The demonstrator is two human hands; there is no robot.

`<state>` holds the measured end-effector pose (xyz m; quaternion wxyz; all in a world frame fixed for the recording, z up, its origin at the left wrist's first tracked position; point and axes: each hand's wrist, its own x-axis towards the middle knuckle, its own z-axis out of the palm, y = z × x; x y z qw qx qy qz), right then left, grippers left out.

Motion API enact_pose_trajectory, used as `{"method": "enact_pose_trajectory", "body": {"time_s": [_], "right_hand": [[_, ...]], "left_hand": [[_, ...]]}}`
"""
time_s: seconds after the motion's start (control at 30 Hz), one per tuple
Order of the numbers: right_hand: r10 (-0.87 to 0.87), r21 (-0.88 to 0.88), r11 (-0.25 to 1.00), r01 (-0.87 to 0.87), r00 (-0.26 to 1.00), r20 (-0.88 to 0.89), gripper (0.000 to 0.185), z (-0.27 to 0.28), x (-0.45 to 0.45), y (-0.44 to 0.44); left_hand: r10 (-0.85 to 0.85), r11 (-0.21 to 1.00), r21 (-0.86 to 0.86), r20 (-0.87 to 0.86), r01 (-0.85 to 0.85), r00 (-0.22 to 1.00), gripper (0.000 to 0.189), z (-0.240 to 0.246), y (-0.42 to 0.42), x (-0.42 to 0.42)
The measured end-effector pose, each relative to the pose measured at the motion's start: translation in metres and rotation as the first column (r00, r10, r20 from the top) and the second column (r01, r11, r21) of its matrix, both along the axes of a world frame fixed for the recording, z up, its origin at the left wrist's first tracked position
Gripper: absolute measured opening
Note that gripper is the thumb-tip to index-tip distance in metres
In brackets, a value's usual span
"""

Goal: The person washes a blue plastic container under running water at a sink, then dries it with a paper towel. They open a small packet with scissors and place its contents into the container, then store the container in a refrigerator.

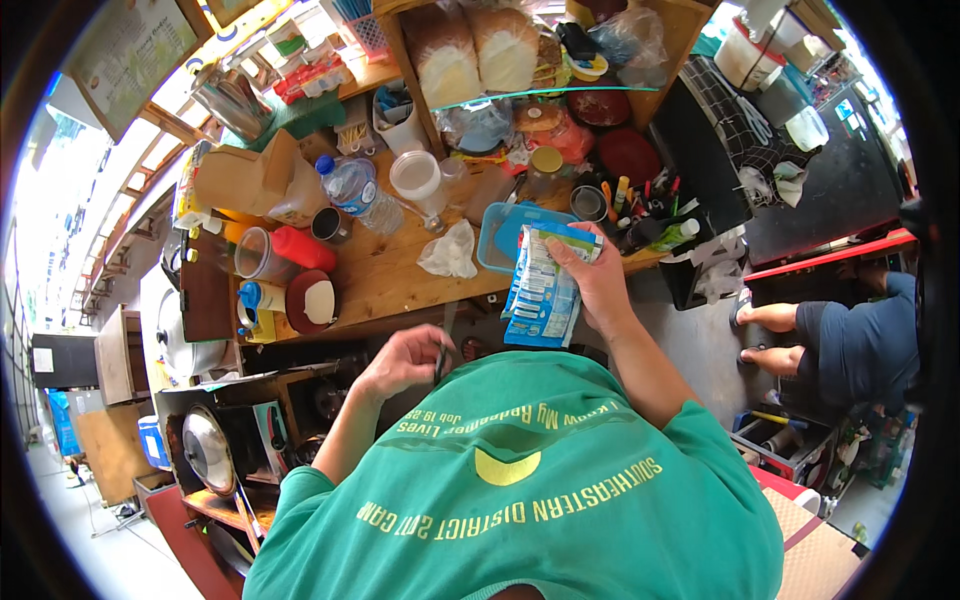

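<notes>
My right hand (pixel 600 277) grips several blue-and-white printed packets (pixel 546 289) in a stack, thumb on top. They are held upright in front of my chest, over the table's front edge. Just behind them, a light-blue plastic container (pixel 495 244) lies on the wooden table, partly hidden by the packets. My left hand (pixel 409 361) is curled around a slim dark-handled tool (pixel 441 364); its pale, blade-like end is blurred, so its kind is unclear. Between the hands, a crumpled clear plastic bag (pixel 451 251) rests near the table edge.
On the wooden table (pixel 390 289) stand a water bottle (pixel 364 196), a red bottle (pixel 304 249), a lidded plastic jar (pixel 416 180) and a group of markers (pixel 622 199). Bread loaves (pixel 476 56) fill a shelf behind. Another person (pixel 840 337) is at the right.
</notes>
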<state>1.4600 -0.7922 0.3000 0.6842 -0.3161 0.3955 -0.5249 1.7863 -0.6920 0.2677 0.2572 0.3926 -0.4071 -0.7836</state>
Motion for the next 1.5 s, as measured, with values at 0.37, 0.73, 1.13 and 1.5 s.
{"method": "enact_pose_trajectory", "body": {"time_s": [0.37, 0.73, 1.13, 1.5], "right_hand": [[-0.155, -0.087, 0.985, 0.15, 0.986, -0.053, 0.026, -0.005, -0.001, 0.007], [0.112, 0.02, 0.993, -0.114, 0.99, 0.083, 0.032, -0.008, 0.071, -0.006], [0.309, -0.3, 0.886, -0.353, 0.933, -0.185, 0.018, -0.044, 0.182, -0.024], [0.449, -0.408, 0.784, -0.468, 0.881, -0.148, 0.029, -0.042, 0.21, -0.039]], "left_hand": [[0.686, 0.528, -0.847, 0.381, -0.065, 0.62, 0.042, 0.057, -0.04, -0.158], [0.724, 0.605, -0.258, -0.217, -0.753, 0.655, 0.034, 0.056, -0.051, -0.093], [0.825, 0.529, -0.554, 0.157, -0.643, 0.543, 0.029, 0.047, -0.045, 0.006], [0.773, 0.421, -0.391, -0.317, -0.819, 0.549, 0.034, 0.036, -0.084, 0.048]]}}
